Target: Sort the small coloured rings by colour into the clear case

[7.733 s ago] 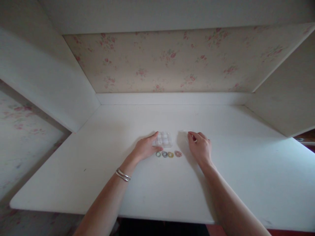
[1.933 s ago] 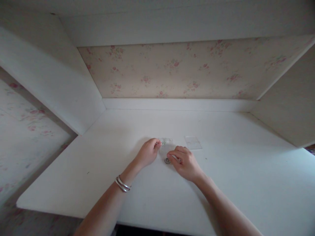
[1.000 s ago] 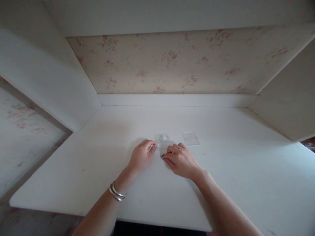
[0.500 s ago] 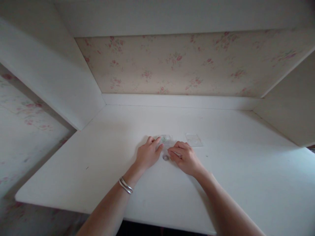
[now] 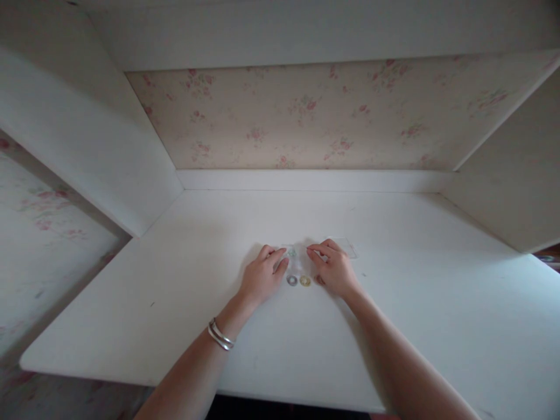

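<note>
Here we list, largest first: white desk (image 5: 394, 326); our left hand (image 5: 261, 276) and right hand (image 5: 335, 270), both resting loosely curled, gripping nothing, flanking the clear compartment box (image 5: 296, 259); clear lid (image 5: 347, 247), right of the box. Newly uncovered just in front of the box: grey ring (image 5: 292, 280), yellow ring (image 5: 305, 281). A green ring (image 5: 292, 253) now sits inside the box; a moment ago our right hand hid the row.

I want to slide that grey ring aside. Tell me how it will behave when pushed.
The grey ring lies flat on the smooth white table, so it probably slides rather than rolls. It looks tiny beside the left hand, likely very light and easily flicked away.
</note>
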Tool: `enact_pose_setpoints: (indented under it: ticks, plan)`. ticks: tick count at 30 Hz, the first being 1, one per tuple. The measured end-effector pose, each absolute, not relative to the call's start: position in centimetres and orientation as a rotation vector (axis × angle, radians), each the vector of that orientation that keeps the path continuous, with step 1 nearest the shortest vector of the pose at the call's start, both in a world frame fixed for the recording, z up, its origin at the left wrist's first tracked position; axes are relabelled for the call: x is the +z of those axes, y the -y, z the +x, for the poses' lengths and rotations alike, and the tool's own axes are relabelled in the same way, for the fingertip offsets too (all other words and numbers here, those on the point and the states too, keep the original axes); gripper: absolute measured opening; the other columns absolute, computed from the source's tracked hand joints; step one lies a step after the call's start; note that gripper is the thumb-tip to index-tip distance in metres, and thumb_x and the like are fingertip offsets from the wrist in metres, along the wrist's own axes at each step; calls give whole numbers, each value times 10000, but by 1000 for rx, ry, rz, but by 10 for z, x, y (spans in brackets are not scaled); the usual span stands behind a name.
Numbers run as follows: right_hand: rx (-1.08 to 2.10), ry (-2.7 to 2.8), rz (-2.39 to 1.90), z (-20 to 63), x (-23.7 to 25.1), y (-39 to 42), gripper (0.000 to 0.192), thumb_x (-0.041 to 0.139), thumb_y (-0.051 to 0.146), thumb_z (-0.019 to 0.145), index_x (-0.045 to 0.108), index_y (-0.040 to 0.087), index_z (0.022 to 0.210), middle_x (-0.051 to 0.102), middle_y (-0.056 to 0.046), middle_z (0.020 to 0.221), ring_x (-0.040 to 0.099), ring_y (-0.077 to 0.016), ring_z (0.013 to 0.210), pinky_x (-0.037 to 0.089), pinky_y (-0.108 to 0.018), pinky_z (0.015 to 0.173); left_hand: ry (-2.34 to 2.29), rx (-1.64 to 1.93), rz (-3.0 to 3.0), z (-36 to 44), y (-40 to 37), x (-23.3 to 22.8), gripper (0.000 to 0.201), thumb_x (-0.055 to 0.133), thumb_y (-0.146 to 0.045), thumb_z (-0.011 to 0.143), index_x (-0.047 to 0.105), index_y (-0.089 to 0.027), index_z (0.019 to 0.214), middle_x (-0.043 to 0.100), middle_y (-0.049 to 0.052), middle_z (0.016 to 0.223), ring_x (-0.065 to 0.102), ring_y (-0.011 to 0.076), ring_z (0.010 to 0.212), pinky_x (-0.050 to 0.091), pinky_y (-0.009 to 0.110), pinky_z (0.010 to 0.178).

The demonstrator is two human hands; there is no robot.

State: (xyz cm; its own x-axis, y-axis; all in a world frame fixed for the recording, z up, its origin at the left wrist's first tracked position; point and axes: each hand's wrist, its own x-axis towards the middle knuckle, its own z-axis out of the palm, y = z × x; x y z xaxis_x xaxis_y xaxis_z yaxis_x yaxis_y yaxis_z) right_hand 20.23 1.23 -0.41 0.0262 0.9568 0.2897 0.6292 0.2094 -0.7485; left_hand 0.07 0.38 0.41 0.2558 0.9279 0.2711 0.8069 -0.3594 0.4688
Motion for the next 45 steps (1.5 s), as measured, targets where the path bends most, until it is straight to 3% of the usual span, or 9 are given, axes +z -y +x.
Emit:
enact_pose_setpoints:
  ticks: [5, 9, 12, 18, 30, 34, 37, 41, 45]
  plan:
    - [469, 1744, -1454, 202, -4, -14, 257, 504, 376, 856, 712, 226, 872, 579, -24, 812, 532, -116, 594, 438, -270, 613, -1342, 792, 2355, -5, 1, 14, 274, 421, -333, 915, 661, -203, 891, 598, 20, 830, 545, 94, 652, 427, 218, 643]
    - [478, 1752, -1435, 202, -7, -13, 288, 479, 387, 867, 713, 219, 884, 583, -37, 825, 558, -125, 600, 445, -272, 582, -1124, 653, 2467, -7, 4, 19, 252, 457, -273, 895, 674, -200, 791, 608, 18, 722, 552, 109, 671, 411, 222, 623]
    - [483, 1750, -1444, 203, -7, -13, 298, 471, 386, 875, 713, 212, 897, 599, -36, 840, 549, -108, 565, 448, -270, 593, -1098, 578, 2486, -7, 5, 18, 227, 475, -285, 881, 690, -219, 844, 636, 24, 767, 571, 120, 692, 429, 229, 627]
    - [377, 1746, -1493, 206, -2, -16, 240, 483, 310, 861, 705, 225, 891, 675, -31, 841, 597, -157, 772, 435, -272, 706, -1095, 510, 2498, -7, 4, 14, 201, 508, -282, 859, 697, -249, 916, 664, 25, 848, 607, 134, 765, 476, 242, 715]
    - [293, 1780, -1660, 205, -2, -14, 243, 462, 319, 861, 695, 251, 868, 681, -11, 721, 589, -155, 676, 396, -273, 684, -1068, 652, 2399, -5, 6, 17, 219, 494, -279, 879, 701, -207, 876, 615, 37, 760, 541, 111, 647, 443, 229, 620]
    - [289, 1740, -1562, 204, 4, -12, 229, 463, 300, 863, 683, 236, 858, 697, -16, 822, 599, -160, 745, 406, -265, 688, -1168, 871, 2273, -1, 2, 17, 242, 483, -306, 889, 695, -191, 905, 605, 42, 780, 535, 108, 653, 441, 223, 605]
    - [257, 1833, -1432, 201, 10, -2, 230, 456, 283, 874, 675, 218, 852, 686, -26, 783, 592, -150, 719, 400, -252, 669, -1287, 993, 2228, 5, -6, 19, 263, 467, -331, 897, 688, -198, 946, 605, 42, 812, 557, 120, 729, 460, 225, 666]
    - [116, 2213, -1247, 195, 14, 17, 246, 438, 251, 884, 671, 214, 812, 624, -6, 604, 531, -119, 570, 345, -260, 629, -1371, 902, 2337, 19, -18, 25, 270, 446, -339, 904, 686, -229, 958, 617, 31, 841, 552, 123, 762, 465, 235, 742]
    - [40, 2425, -1122, 189, 15, 26, 236, 464, 233, 862, 648, 211, 715, 617, -3, 614, 512, -115, 589, 304, -283, 642, -1427, 720, 2479, 34, -30, 29, 259, 442, -321, 903, 688, -254, 948, 619, 20, 862, 547, 125, 783, 453, 235, 765]
